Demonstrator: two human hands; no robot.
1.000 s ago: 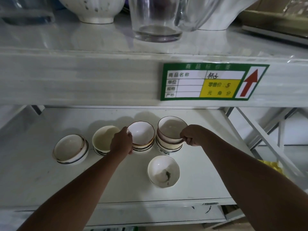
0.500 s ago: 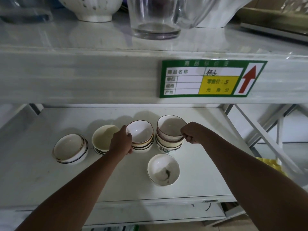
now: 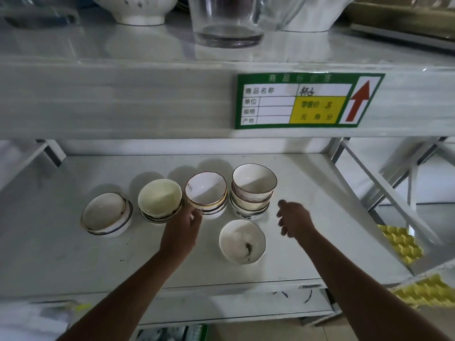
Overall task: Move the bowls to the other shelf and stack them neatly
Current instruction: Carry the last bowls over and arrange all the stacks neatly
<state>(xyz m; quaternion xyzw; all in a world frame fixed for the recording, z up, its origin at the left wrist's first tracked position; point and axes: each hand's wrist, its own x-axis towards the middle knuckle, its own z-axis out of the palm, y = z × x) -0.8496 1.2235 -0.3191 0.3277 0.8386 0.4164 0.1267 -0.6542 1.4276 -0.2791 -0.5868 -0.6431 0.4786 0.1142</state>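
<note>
Head view: four stacks (image 3: 253,190) are being shown finished behind the single bowl (image 3: 242,241), unstacked between the left hand (image 3: 183,228) and right hand (image 3: 294,221), both spread empty.

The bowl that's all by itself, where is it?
The lone bowl sits on the lower shelf, near its front edge, between the left hand and the right hand, just in front of the tallest stack.
</note>
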